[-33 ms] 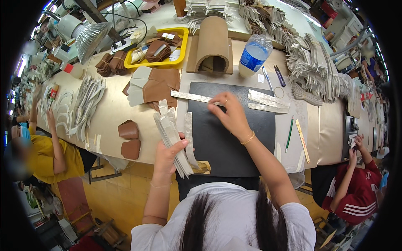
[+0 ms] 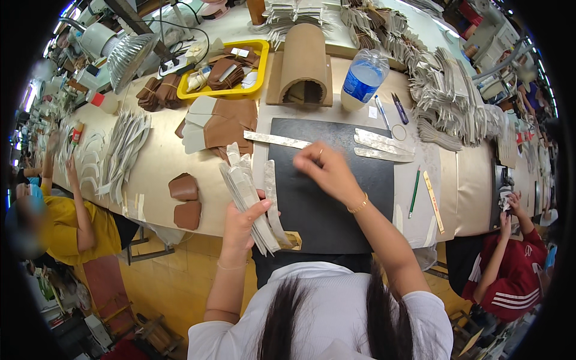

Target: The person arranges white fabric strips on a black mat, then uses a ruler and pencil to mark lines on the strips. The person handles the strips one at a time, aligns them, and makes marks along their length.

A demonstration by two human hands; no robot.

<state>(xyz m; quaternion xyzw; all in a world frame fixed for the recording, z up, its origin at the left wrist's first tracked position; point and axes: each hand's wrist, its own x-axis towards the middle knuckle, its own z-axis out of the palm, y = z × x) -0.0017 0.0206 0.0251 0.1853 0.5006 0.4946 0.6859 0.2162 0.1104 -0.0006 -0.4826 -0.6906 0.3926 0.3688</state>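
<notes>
Judgement: handling well calls for a light, firm grip on the strip bundle [image 2: 245,195], edges even. Left hand [image 2: 243,221] at black mat's [image 2: 336,219] left edge, fingers wrapped round bundle. Right hand [image 2: 330,174] above mat, palm down, fingers curled narrow; blurred, can't tell if holding. Loose strip [image 2: 273,139] crosses mat's upper-left edge.

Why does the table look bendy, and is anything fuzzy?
In the head view, the table curves because the fisheye lens bends straight edges; also in the head view, the right hand looks a bit smeared, while the left hand and the pale strips it holds look sharper.
</notes>
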